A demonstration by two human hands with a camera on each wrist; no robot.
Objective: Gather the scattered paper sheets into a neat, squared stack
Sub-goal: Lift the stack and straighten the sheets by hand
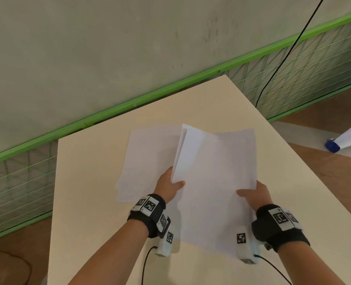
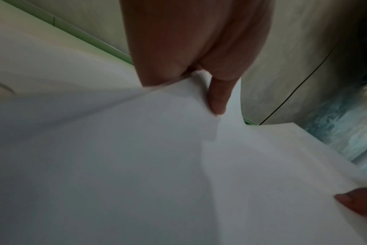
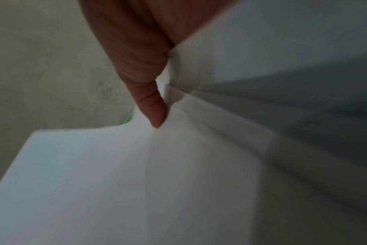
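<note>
Both hands [image 1: 211, 190] thumbs-up, pinching raised paper sheets [image 1: 215, 182].

Left hand [image 1: 167, 185] and right hand [image 1: 253, 194] each pinch a side of a sheaf of white sheets [image 1: 213, 182], lifted above the beige table [image 1: 92, 182]. More paper sheets [image 1: 146, 159] lie flat toward the table's far edge.

The held paper sheets [image 1: 215, 182] are hiding the fingers of the left hand [image 1: 167, 187] and the right hand [image 1: 254, 194]; only the thumbs are showing on top. The sheets are also covering part of the flat sheets [image 1: 148, 157] lying on the table [image 1: 92, 182]. Both wrist views are looking blurry and dim. A white thing with a blue end [image 1: 333, 145] is getting cut off at the right edge.
</note>
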